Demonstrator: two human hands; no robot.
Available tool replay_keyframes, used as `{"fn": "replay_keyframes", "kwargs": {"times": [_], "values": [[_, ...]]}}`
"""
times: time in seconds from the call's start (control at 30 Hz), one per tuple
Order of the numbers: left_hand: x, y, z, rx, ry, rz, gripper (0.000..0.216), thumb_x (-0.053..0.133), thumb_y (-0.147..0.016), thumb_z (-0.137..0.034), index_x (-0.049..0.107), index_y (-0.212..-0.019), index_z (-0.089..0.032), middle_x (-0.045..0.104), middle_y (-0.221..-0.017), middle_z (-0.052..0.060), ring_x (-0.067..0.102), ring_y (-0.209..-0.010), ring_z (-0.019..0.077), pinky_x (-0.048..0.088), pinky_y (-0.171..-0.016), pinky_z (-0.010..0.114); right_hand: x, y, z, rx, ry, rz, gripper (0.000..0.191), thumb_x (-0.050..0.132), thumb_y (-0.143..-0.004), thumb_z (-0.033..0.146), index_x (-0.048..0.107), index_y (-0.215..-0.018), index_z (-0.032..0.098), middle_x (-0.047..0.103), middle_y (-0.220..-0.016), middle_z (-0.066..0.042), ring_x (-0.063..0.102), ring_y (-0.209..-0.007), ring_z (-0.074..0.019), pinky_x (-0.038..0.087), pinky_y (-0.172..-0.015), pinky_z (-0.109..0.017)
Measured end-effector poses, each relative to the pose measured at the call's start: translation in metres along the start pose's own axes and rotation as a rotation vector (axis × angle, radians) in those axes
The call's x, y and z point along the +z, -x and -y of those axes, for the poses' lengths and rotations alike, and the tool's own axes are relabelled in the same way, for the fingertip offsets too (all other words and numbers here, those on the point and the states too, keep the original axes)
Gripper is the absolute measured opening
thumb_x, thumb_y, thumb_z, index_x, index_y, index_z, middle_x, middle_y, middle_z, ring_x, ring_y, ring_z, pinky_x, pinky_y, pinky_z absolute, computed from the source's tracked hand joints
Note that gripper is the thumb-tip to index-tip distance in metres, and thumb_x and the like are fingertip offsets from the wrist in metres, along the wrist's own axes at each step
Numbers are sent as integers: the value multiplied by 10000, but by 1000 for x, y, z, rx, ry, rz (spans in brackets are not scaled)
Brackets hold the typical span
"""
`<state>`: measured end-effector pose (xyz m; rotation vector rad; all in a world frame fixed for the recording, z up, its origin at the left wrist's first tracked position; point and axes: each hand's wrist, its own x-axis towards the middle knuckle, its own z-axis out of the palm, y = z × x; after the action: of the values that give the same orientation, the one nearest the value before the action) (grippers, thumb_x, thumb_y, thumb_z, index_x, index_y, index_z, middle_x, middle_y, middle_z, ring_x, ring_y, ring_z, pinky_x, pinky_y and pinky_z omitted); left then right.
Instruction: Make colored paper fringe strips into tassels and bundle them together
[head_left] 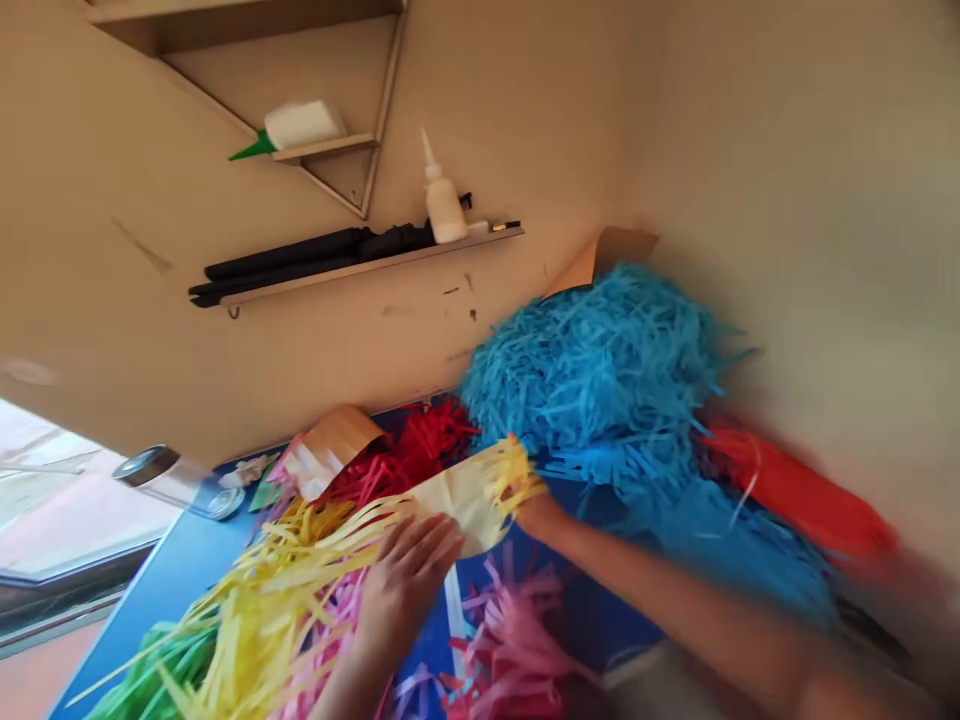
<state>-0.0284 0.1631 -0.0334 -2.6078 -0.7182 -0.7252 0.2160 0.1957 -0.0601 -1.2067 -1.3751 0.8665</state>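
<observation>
My left hand (409, 575) lies flat with fingers stretched out on a strip of yellow fringed paper (457, 500) above the blue table (165, 580). My right hand (534, 510) is mostly hidden behind the strip's right end and seems to grip it there. A big mound of blue fringed paper (600, 370) rises just behind that hand. Loose yellow fringe (277, 590) trails to the lower left.
Red fringe (420, 445), pink fringe (510, 650) and green fringe (150, 670) lie around. A glue bottle (442, 200) stands on a wall shelf (360, 265). A red sheet (802, 490) lies at right. A glass jar (161, 475) rests at the table's left.
</observation>
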Motion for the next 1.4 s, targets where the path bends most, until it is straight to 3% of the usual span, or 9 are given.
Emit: {"fn": "replay_keyframes", "kwargs": {"times": [0.13,0.23,0.3,0.4,0.47,0.53,0.77,1.0,1.4], "values": [[60,8,-23,-121,174,209,277,529,-942,-192,722,-1104,-306,742,-1189,29,668,-1148,232,480,-1039,438,-92,42,-35,92,119,-215,331,467,-967,501,623,-1001,211,692,-910,-64,688,-776,-218,589,-678,-372],[84,12,-34,-195,300,310,288,562,-913,-181,730,-1107,-311,735,-1202,49,665,-1157,255,495,-1032,480,-127,77,-36,98,276,-465,355,459,-934,528,585,-1002,203,675,-922,-110,672,-864,-276,565,-763,-462],[91,13,-37,-220,331,319,303,551,-913,-167,728,-1112,-312,728,-1214,51,658,-1169,260,502,-1025,495,-118,92,-28,-50,474,-429,268,530,-917,450,612,-1006,211,682,-977,-126,653,-959,-284,520,-883,-483],[92,12,-37,-239,359,326,335,527,-921,-167,703,-1164,-315,715,-1242,48,649,-1184,257,519,-1005,493,-74,93,-20,-363,704,175,264,565,-907,294,639,-1153,232,676,-1191,-122,605,-1151,-264,407,-1062,-479],[88,11,-37,-266,412,327,337,518,-928,-175,697,-1173,-323,716,-1240,38,648,-1187,246,509,-1019,481,-48,81,-24,-394,738,488,375,570,-894,220,595,-1268,218,634,-1310,-114,540,-1266,-247,276,-1158,-488],[83,12,-38,-313,492,342,325,516,-930,-178,707,-1147,-327,735,-1204,22,667,-1153,227,479,-1051,464,-38,68,-33,-325,747,588,308,556,-899,170,642,-1192,211,689,-1228,-94,566,-1241,-226,224,-1170,-480],[72,11,-38,-654,507,430,263,465,-957,-222,727,-971,-236,790,-913,28,726,-834,174,505,-879,324,-54,45,-41,-77,789,560,217,508,-974,231,699,-872,226,747,-838,3,675,-821,-155,382,-858,-311],[84,-7,-34,-939,340,560,251,470,-952,-266,711,-899,-224,775,-771,38,722,-721,194,424,-637,264,-27,21,-45,81,931,412,190,525,-964,250,692,-880,216,756,-870,-25,684,-825,-183,375,-749,-284],[90,-22,-30,-1049,200,728,266,472,-931,-364,703,-932,-232,778,-890,77,725,-816,237,413,-645,291,-20,15,-54,174,1025,343,173,587,-931,320,707,-827,250,768,-834,-2,697,-773,-183,363,-636,-271]]}}
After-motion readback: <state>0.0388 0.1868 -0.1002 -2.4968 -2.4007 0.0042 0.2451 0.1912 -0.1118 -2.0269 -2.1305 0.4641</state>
